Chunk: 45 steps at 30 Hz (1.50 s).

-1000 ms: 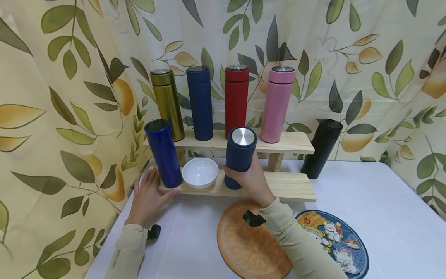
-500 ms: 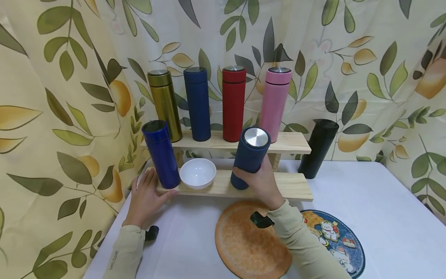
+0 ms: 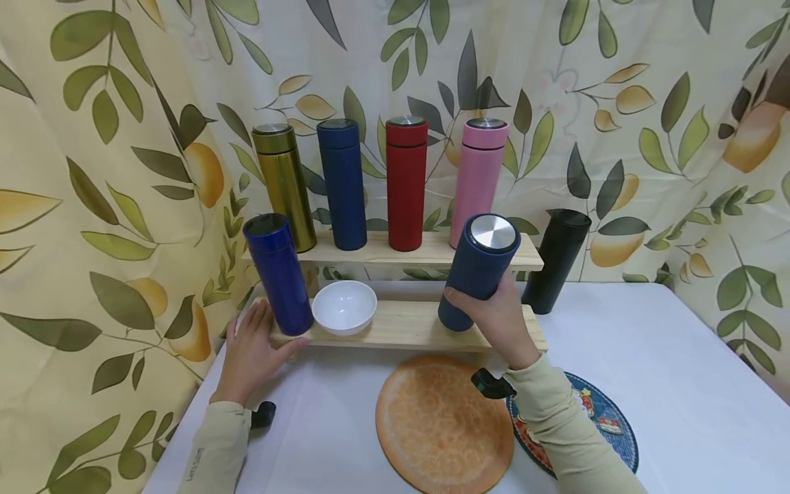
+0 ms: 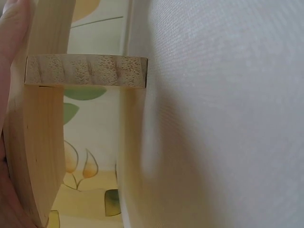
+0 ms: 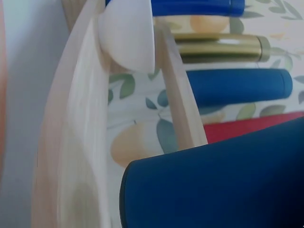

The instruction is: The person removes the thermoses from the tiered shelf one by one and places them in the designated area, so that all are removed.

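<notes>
My right hand (image 3: 496, 319) grips a navy thermos bottle (image 3: 481, 267) with a silver lid, its top tilted right. In the right wrist view, a narrow gap shows between the base of that thermos (image 5: 213, 180) and the lower wooden shelf (image 5: 71, 156). With fingers along the end and thumb at the front edge, my left hand (image 3: 249, 357) rests on the left end of the lower shelf (image 3: 401, 326). Close by that hand stands a glossy blue bottle (image 3: 279, 274), and to its right a white bowl (image 3: 344, 307). The left fingertips are partly hidden.
On the upper shelf (image 3: 376, 255) stand gold (image 3: 285, 192), blue (image 3: 342, 185), red (image 3: 406, 185) and pink (image 3: 478, 178) bottles. A black bottle (image 3: 555, 261) stands right of the rack. A brown round mat (image 3: 444, 425) and a patterned mat (image 3: 607, 418) lie in front.
My right hand has carried the navy thermos to the right along the lower shelf, tilting it more. My left hand stays at the shelf's left end. The view has shifted slightly.
</notes>
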Tool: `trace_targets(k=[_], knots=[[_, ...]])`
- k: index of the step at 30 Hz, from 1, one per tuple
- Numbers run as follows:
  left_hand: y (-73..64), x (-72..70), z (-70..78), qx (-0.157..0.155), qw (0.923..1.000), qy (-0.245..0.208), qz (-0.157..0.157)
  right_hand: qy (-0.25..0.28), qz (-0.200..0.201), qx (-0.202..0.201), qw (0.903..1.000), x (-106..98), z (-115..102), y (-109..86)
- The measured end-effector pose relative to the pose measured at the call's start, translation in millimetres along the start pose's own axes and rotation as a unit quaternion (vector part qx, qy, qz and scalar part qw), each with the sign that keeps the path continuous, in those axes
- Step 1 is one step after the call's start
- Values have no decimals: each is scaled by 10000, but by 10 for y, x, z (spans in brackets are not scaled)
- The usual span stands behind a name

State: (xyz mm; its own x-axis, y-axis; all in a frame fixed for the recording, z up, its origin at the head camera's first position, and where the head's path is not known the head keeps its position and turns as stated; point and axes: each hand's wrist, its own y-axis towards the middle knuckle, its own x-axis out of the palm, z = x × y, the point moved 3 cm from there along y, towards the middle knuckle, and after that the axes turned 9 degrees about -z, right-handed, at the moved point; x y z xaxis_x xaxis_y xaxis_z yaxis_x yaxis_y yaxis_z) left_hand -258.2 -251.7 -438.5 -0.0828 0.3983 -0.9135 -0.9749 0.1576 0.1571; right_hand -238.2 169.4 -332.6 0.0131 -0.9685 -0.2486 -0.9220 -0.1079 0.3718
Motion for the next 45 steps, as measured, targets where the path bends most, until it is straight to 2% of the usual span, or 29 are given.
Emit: trace_targets(k=[4,10,20,34,45], knots=[[1,9,-7,16,10000,27,-13,-103,40,29,9999,-115,4,-34],[6,-16,23,-42,9999,-2,-111,-177,149,-134,9996,-262,29,-63],[-10,-12,5,10,10000,-38,4,-538,358,-198,9977,-475,32,-102],[-6,5,-17,73,10000,-29,47,-1287,533,22,9902,-888,139,-197],[-3,9,-19,44,10000,-64,37,-1604,722,-50,9844,-1215,181,-227]])
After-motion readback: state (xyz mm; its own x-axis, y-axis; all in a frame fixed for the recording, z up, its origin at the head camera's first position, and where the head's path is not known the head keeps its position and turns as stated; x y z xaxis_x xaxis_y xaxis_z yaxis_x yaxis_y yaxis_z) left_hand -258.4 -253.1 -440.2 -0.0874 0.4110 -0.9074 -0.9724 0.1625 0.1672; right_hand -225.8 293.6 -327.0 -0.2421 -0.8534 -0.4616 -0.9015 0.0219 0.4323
